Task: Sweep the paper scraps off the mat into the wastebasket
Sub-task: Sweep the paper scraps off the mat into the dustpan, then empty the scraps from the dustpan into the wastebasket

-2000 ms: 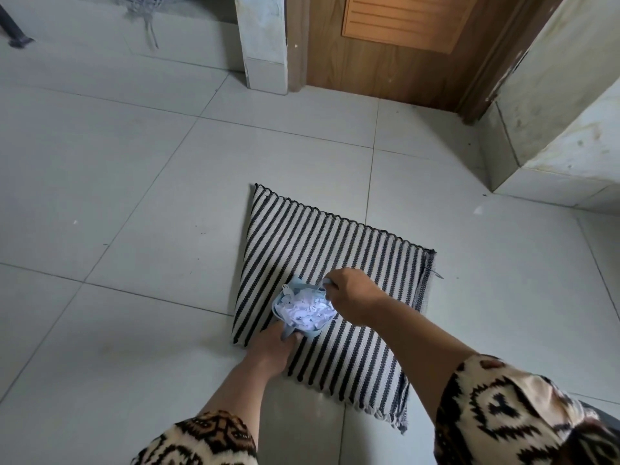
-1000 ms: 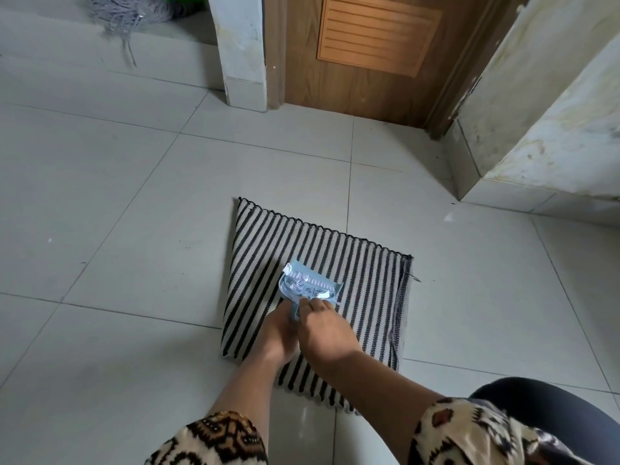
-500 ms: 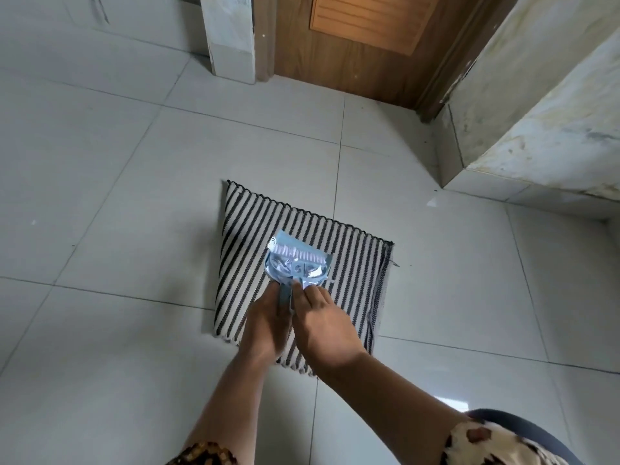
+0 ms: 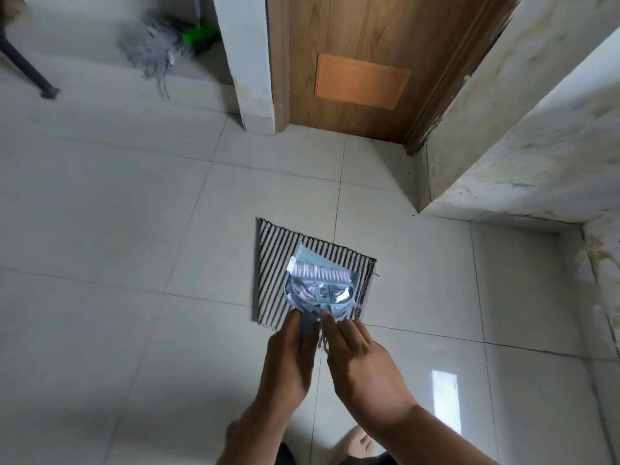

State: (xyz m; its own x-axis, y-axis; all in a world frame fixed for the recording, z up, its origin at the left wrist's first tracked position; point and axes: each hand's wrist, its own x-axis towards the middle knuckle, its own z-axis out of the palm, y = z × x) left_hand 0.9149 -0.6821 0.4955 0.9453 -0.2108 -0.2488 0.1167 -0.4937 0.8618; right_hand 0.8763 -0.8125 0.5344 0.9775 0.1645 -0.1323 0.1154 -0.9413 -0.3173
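A black-and-white striped mat (image 4: 273, 260) lies on the tiled floor. Above it I hold a light blue dustpan (image 4: 307, 255) with white paper scraps (image 4: 302, 292) inside. A small brush (image 4: 318, 273) with pale bristles lies across the pan. My left hand (image 4: 292, 357) grips the dustpan's handle from the left. My right hand (image 4: 365, 367) sits close beside it, its fingers pinching the brush handle against the pan's handle. No wastebasket is in view.
A wooden door (image 4: 362, 62) stands straight ahead beside a white pillar (image 4: 251, 62). A stained white wall ledge (image 4: 536, 162) juts out on the right. A grey mop (image 4: 157, 45) and a black furniture leg (image 4: 23, 65) are at the far left. My feet (image 4: 355, 444) show below.
The brush went from sweeping scraps to lying across the dustpan. Both hands came together at the handles and raised the pan off the mat, and my view has risen.
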